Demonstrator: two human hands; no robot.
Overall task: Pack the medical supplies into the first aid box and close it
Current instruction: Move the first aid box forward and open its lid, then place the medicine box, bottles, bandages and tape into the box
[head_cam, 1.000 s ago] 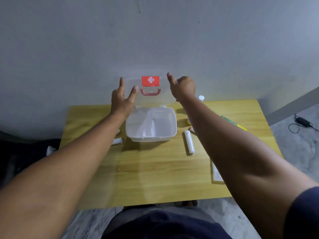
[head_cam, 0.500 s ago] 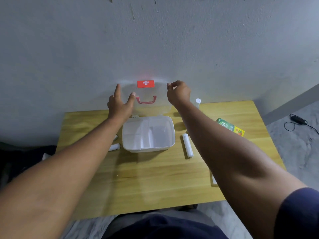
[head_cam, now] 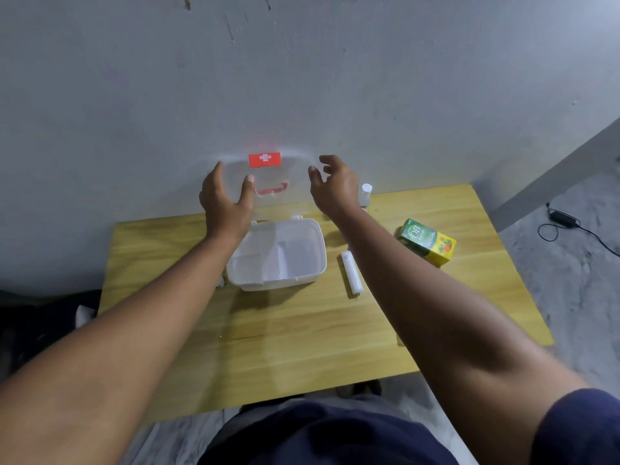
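Note:
The white first aid box (head_cam: 320,260) sits open at the back of the wooden table (head_cam: 285,333), its divided inside bare. Its clear lid (head_cam: 295,182), with a red cross label (head_cam: 265,160) and a red handle (head_cam: 272,190), stands upright against the wall. My left hand (head_cam: 223,199) is at the lid's left edge with fingers spread. My right hand (head_cam: 335,186) hovers just off the lid's right edge, fingers apart. A white roll (head_cam: 351,276) lies right of the box. A green and yellow carton (head_cam: 426,241) lies further right.
A small white-capped bottle (head_cam: 365,194) stands behind my right wrist. A small white item (head_cam: 220,282) peeks out under my left arm beside the box. A grey wall rises right behind the table. A black charger and cable (head_cam: 563,219) lie on the floor at right.
The lid has tilted further back until it rests against the wall. My right hand has let go of it and spread its fingers. The green carton has come out from behind my right arm.

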